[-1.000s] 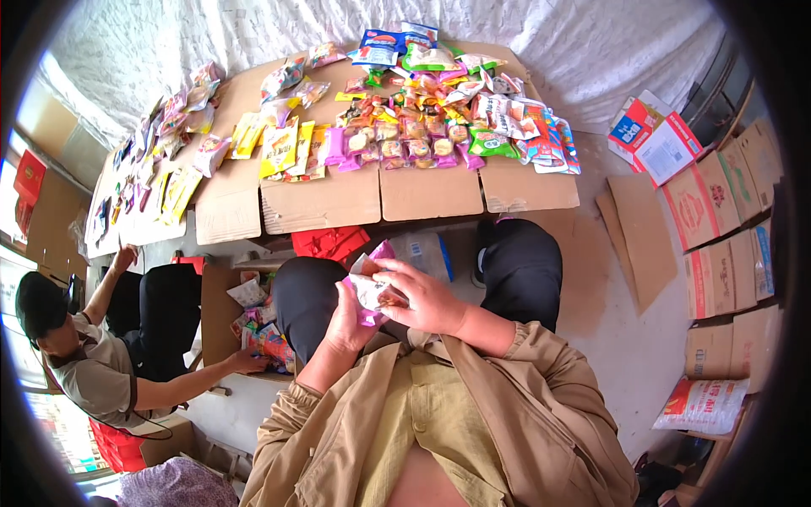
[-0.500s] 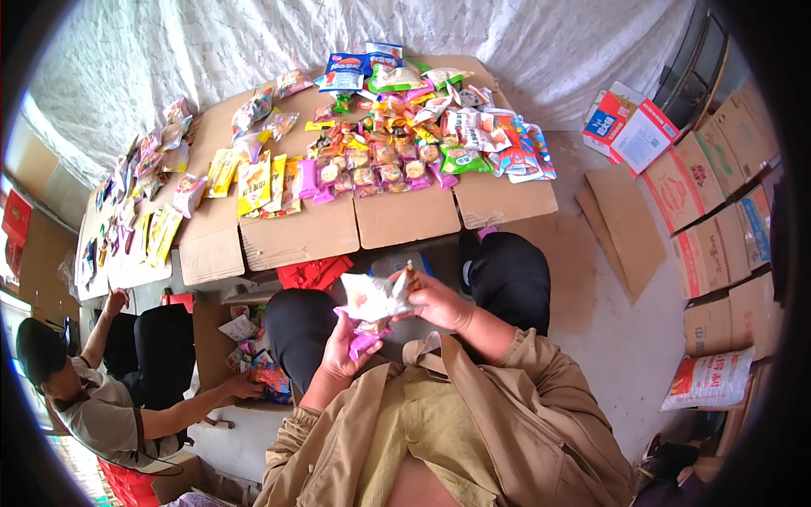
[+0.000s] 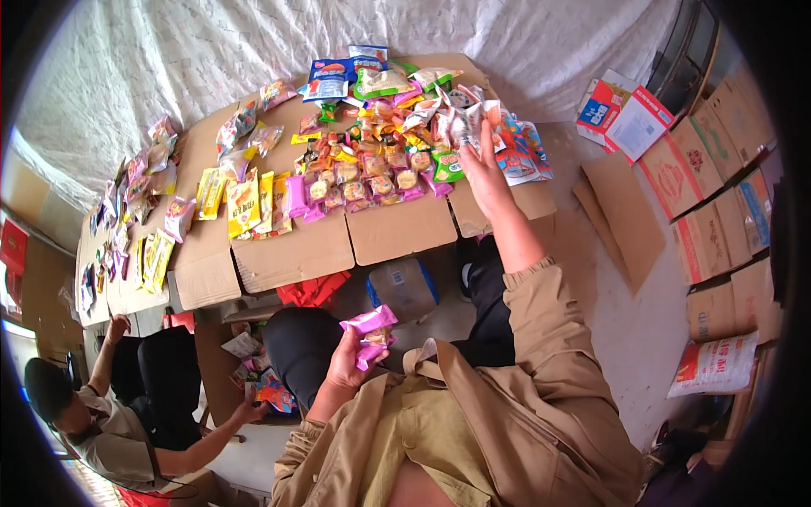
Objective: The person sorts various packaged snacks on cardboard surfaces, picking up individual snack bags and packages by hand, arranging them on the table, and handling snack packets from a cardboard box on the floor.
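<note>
My left hand [image 3: 344, 362], above my lap, is closed round a few small purple-wrapped snack packets [image 3: 370, 321]. One has a clear window with something tan inside. My right arm stretches out over the table. There my right hand [image 3: 486, 176] has its fingers extended and apart, touching the white snack packets [image 3: 460, 125] at the right of the pile. Its fingertips partly overlap those packets. Close to it lie a green packet [image 3: 448, 166] and blue-and-red bags [image 3: 522, 155]. Rows of small purple-edged round cakes [image 3: 359, 188] lie to its left.
Flattened cardboard [image 3: 397, 237] covers the table. Yellow packets [image 3: 245, 207] and other snack bags lie further left. A co-worker [image 3: 101, 422] sits at the left, one hand in a carton [image 3: 221, 372] of packets. Cartons [image 3: 718, 177] are stacked at the right.
My right hand has moved from my lap up to the white packets on the table. The white packet no longer shows above my left hand, which keeps the purple ones.
</note>
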Motion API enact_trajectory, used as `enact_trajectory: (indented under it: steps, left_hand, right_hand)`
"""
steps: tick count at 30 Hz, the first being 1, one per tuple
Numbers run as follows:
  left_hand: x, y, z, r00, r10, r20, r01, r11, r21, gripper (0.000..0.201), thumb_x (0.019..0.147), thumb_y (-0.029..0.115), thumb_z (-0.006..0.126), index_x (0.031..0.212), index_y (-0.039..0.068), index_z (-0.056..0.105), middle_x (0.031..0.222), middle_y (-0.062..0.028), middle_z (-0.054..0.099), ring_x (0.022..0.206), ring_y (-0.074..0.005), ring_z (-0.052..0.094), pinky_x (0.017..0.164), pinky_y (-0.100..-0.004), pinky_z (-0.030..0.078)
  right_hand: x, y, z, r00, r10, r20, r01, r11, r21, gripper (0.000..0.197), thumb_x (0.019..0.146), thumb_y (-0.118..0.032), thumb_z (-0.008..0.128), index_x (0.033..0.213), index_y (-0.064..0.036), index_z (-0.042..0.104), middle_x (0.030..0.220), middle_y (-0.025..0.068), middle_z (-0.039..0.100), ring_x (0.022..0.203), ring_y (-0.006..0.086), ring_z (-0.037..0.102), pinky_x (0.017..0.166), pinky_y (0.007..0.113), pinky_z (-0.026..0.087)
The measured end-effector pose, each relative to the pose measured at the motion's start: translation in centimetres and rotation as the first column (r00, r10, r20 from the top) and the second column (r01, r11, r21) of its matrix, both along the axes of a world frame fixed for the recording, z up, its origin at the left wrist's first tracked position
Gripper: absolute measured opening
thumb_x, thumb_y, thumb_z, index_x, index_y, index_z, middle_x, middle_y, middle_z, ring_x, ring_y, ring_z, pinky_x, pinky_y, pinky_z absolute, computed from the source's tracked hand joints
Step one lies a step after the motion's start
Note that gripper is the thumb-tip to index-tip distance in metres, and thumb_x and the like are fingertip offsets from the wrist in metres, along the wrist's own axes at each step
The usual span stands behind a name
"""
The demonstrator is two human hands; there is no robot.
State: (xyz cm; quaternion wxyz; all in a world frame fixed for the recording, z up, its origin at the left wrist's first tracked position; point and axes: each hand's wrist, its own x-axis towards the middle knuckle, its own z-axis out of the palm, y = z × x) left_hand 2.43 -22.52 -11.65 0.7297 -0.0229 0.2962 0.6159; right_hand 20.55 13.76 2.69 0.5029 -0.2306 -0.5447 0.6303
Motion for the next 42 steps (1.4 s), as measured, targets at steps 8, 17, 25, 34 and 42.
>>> enact_trajectory:
  steps: [8, 17, 25, 34, 42]
  left_hand:
    - [-0.2, 0.4, 1.2, 1.0, -0.002, -0.022, 0.001, 0.998, -0.064, 0.058, 0.105, 0.052, 0.035, 0.143, 0.009, 0.044, 0.132, -0.016, 0.06, 0.114, -0.0346, 0.064, 0.086, -0.0404, 0.06]
    - [0.1, 2.4, 4.1, 0.997, 0.072, 0.039, -0.068, 0.992, -0.106, 0.059, 0.104, 0.056, 0.036, 0.135, 0.008, 0.052, 0.124, -0.0165, 0.064, 0.113, -0.0349, 0.063, 0.098, -0.0493, 0.051]
    - [1.3, 1.1, 1.6, 0.996, 0.074, 0.043, -0.069, 0.99, -0.12, 0.057, 0.105, 0.051, 0.038, 0.139, 0.006, 0.048, 0.13, -0.0193, 0.061, 0.118, -0.0337, 0.062, 0.1, -0.0478, 0.053]
    - [-4.5, 11.7, 18.3, 0.945, 0.323, -0.053, -0.28, 0.88, 0.384, 0.063, 0.099, 0.055, 0.049, 0.144, 0.012, 0.044, 0.144, -0.0171, 0.046, 0.135, -0.0412, 0.045, 0.108, -0.0549, 0.042]
    - [-9.1, 7.9, 10.6, 0.954, 0.293, -0.071, -0.262, 0.923, 0.283, 0.062, 0.101, 0.053, 0.047, 0.141, 0.006, 0.048, 0.141, -0.0219, 0.049, 0.137, -0.0412, 0.043, 0.11, -0.0505, 0.042]
  right_hand:
    - [-2.4, -15.0, -9.4, 0.791, 0.574, 0.212, -0.488, 0.8, -0.349, 0.061, 0.103, -0.027, 0.059, 0.152, -0.0042, 0.032, 0.138, 0.0156, 0.056, 0.128, 0.0207, 0.052, 0.11, 0.037, 0.039]
    - [-3.3, -18.8, -11.5, 0.726, 0.687, -0.038, -0.555, 0.552, -0.622, 0.036, 0.103, -0.031, 0.056, 0.126, -0.0045, 0.06, 0.119, 0.0045, 0.066, 0.109, 0.0159, 0.063, 0.096, 0.033, 0.05]
    - [-1.6, -18.5, -13.1, 0.67, 0.728, -0.145, -0.634, 0.459, -0.623, 0.06, 0.102, -0.051, 0.049, 0.141, -0.0058, 0.051, 0.133, 0.0089, 0.062, 0.123, 0.0179, 0.058, 0.103, 0.034, 0.044]
    - [-0.1, -15.1, -14.9, 0.86, 0.507, -0.056, -0.405, 0.612, -0.679, 0.063, 0.102, -0.056, 0.045, 0.139, -0.0045, 0.049, 0.13, 0.012, 0.064, 0.116, 0.0193, 0.062, 0.1, 0.033, 0.046]
    - [-1.0, -15.7, -14.1, 0.793, 0.609, 0.021, -0.451, 0.609, -0.653, 0.055, 0.103, -0.049, 0.049, 0.136, -0.0061, 0.052, 0.124, 0.0072, 0.065, 0.113, 0.0151, 0.062, 0.098, 0.031, 0.047]
